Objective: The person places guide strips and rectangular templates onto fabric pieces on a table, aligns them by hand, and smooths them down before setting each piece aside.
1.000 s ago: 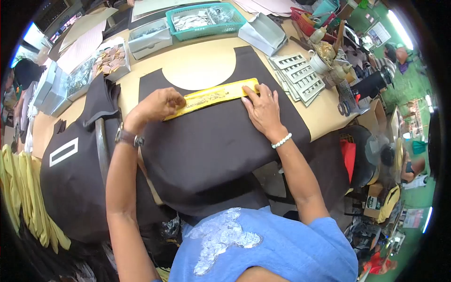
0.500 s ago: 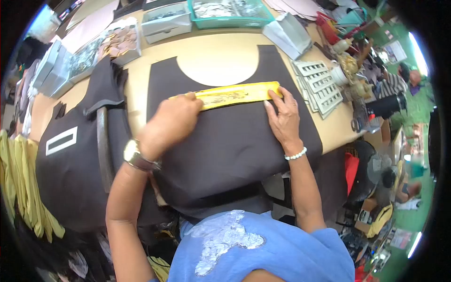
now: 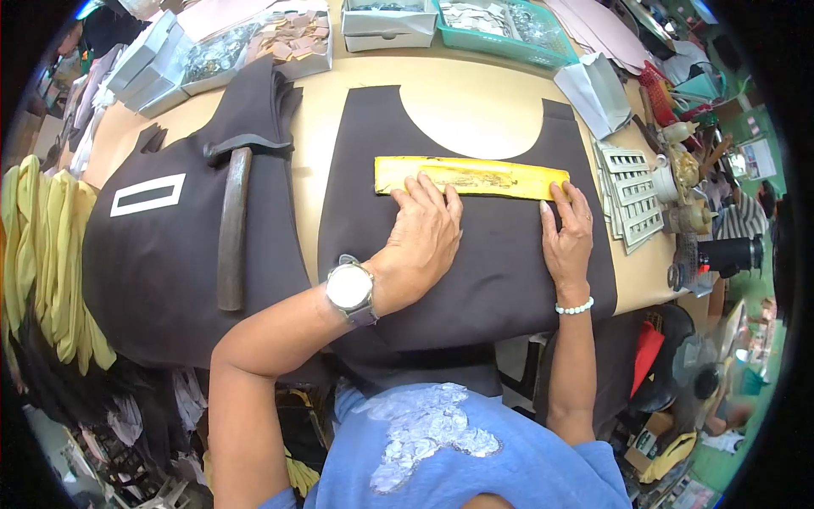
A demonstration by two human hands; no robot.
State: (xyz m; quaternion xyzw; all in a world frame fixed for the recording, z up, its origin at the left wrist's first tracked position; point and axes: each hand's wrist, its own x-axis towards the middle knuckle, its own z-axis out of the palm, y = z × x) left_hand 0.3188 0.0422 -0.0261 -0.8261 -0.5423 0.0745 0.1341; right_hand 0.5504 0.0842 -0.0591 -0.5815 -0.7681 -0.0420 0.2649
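Note:
A scuffed yellow strip [image 3: 492, 176] lies flat across the upper part of a dark, vest-shaped fabric piece [image 3: 500, 263] with a scooped neckline. My left hand [image 3: 421, 233], wearing a watch, rests with outstretched fingers on the strip's lower edge, left of its middle. At the right end, the fingertips of my right hand [image 3: 570, 237] touch the strip, the thumb apart on the fabric below. Neither hand is closed round anything. Left of this piece lies a stack of similar dark fabric pieces [image 3: 161, 263], with a hammer [image 3: 231, 229] and a white rectangular frame [image 3: 147, 195] on it.
Along the table's [image 3: 381, 72] back stand a box of tan pieces [image 3: 292, 38], a white box [image 3: 388, 25] and a teal basket [image 3: 509, 47]. Slotted pale plates [image 3: 632, 199] and a white box [image 3: 593, 93] are at right. Yellow cloth [image 3: 51, 263] hangs at far left.
My left hand has gone from a closed grasp at the strip's left end to lying open on it nearer the middle. My right hand stays at the right end. The view has shifted left.

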